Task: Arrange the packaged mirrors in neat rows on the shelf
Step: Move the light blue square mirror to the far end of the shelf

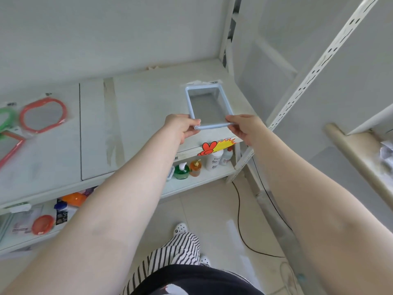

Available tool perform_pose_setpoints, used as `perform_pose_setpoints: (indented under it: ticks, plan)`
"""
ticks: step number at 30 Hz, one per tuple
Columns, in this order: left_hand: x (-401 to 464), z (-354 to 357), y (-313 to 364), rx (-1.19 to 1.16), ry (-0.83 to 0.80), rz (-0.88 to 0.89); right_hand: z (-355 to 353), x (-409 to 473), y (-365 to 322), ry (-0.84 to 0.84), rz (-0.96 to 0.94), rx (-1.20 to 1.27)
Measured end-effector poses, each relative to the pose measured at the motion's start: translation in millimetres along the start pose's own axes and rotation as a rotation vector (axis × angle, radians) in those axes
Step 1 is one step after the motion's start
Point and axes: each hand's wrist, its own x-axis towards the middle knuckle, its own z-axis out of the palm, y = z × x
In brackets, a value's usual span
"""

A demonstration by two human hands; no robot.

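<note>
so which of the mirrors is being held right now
The blue rectangular mirror, pinched at its near corners by both hands; the red oval mirror lies untouched far left.

The white shelf [138, 107] runs across the middle of the frame, two taped strips crossing its top. A blue mirror [207, 105] sits toward its right end, near edge pinched by both hands. At the far left lie a red oval mirror [43, 114], a green mirror [6, 120] and a red rectangular mirror [10, 149], all bagged.
</note>
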Motion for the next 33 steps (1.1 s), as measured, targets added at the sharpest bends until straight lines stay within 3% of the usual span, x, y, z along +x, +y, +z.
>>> perform_pose_setpoints:
  ticks: [12, 26, 33]
  plan:
    - [72, 66, 38, -0.042, -0.042, -0.014, -22, 86, -56, 0.07, -0.031, 0.116]
    - [126, 111, 74, -0.142, 0.101, 0.172, -7, 195, -108, -0.033, -0.084, 0.044]
    - [166, 125, 68, -0.17, 0.183, 0.176, -7, 239, -106, -0.104, -0.064, 0.065]
